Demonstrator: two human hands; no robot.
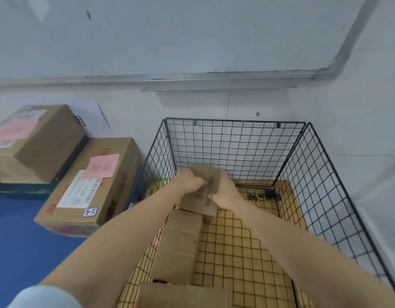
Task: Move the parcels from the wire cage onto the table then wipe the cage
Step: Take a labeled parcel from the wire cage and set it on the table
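Parcel [202, 196]: small, flat, brown cardboard, dark tape strip on the upper face. It is held between both hands inside the wire cage [236, 143], apparently raised off the cage floor [236, 252]. Its long axis runs away from the body, with the far end tipped upward.

Left hand [188, 181]: clamped on the left edge, fingers [199, 181] curled over onto the upper face. Right hand [225, 192]: clamped on the right edge, thumb hooked over the top. Both hands are closed firmly on the cardboard and neither is nearer than the other; the load is shared.

Below and nearward of the fingers, a second parcel [181, 241] lies on the cage floor. A third parcel [183, 295] is seen at the nearest edge. A yellow-green item [156, 187] sits just left of the left hand; its identity cannot be told.

Table [18, 241], blue-topped: left of the fingers, beyond the left cage wall. Two larger boxes [92, 187] [36, 141] are stacked on it.

Judgement: a lift above the left wall's rim, then a leftward carry, is called for. Wiping is not yet begun.
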